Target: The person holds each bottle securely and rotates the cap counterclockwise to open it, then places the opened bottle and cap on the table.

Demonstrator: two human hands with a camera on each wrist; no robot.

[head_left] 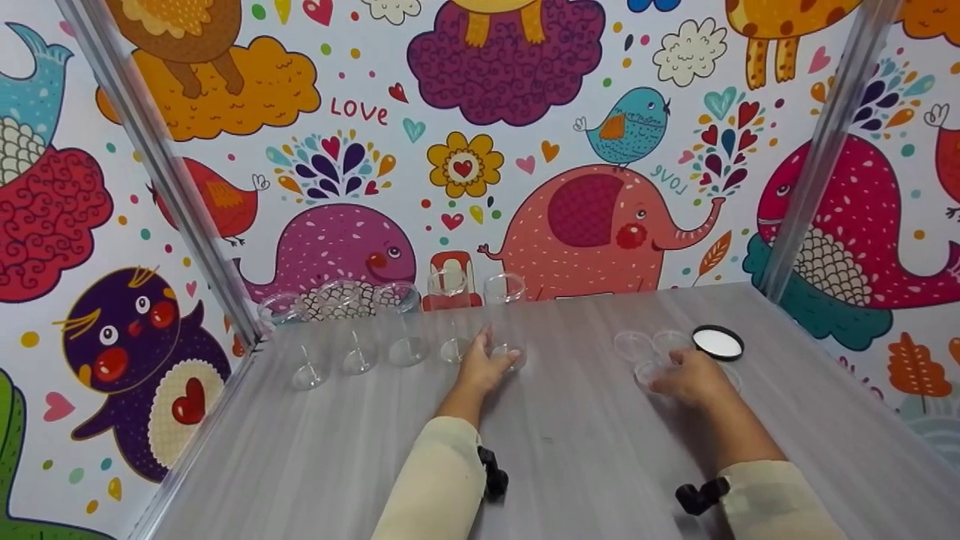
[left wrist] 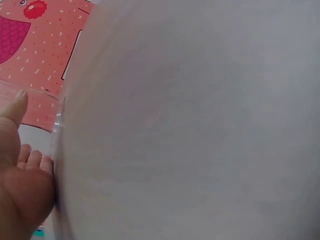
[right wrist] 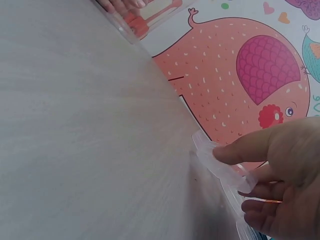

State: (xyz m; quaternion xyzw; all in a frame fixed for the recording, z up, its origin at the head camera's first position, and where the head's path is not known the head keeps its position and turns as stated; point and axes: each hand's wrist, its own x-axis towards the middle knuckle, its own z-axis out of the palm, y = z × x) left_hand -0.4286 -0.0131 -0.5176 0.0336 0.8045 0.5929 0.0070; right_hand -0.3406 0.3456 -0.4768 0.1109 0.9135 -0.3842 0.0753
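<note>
A tall clear plastic jar stands upright at the right end of a row of similar jars. My left hand grips its lower part, thumb on the near side and fingers behind. Over to the right, my right hand pinches a round clear lid between thumb and fingers, tilted in the right wrist view. Around that hand lie more clear lids and a white disc with a black rim. In the left wrist view only the jar's edge shows beside the thumb.
The grey wood-grain table ends at a wall printed with cartoon animals. Metal posts stand at both back corners. A small red and cream shape shows behind the jars.
</note>
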